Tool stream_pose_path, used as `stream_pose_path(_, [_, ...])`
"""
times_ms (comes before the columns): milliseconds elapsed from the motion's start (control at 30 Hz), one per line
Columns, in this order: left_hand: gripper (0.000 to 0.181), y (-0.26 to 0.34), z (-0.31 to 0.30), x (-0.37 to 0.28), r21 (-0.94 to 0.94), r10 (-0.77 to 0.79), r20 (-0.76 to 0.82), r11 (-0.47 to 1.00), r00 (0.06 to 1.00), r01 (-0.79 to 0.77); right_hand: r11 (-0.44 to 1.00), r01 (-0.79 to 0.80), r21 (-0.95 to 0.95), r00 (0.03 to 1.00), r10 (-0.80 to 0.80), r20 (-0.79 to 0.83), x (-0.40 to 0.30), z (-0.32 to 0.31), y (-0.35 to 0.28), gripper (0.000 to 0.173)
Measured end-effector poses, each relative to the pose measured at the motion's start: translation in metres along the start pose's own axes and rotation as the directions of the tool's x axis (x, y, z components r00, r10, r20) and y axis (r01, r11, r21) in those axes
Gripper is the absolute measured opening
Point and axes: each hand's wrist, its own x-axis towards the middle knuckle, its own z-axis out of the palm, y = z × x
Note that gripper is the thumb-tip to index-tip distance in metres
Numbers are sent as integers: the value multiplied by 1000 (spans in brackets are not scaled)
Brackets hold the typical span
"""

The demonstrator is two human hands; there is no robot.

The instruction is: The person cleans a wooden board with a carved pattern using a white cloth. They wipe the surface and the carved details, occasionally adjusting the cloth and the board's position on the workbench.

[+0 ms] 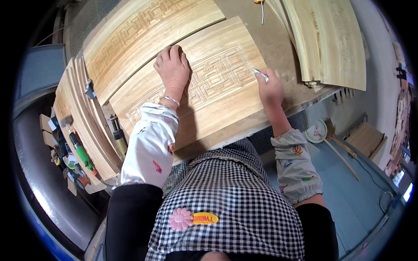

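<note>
A pale wooden panel [225, 107] carved with a square fretwork pattern lies on the workbench before me. My left hand [173, 67] rests near its far edge with the fingers curled down; whether they grip anything is hidden. At the panel's right end, my right hand [271, 86] holds a small folded piece of sandpaper [261, 74], pale on the side that shows, beside the carving. A second carved wooden panel [130, 49] lies just beyond, with a narrow dark gap between the two.
Stacked boards [88, 120] stand at the left with a green rotary tool [81, 151] on them. More carved panels [326, 42] are piled at the right. An orange-handled tool [262, 13] lies at the back. A brush [330, 129] and a round white lid [316, 131] are lower right.
</note>
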Motion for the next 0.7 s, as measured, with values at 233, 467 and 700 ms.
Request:
stream_pose_path(233, [33,1,-6,5,-14,-26,79,1000,997,27,988,9,-152,1000,-5,26,-5,5,-22,16])
stream_pose_path(467, [34,2,-6,3,-17,-24,90,1000,996,25,994,64,-92,998,-66,-14,-3,11,-14,15])
stream_pose_path(700, [36,4,-9,2,4,21,104,1000,994,-21,948,257,-190,966,-257,26,54,37,-34,13])
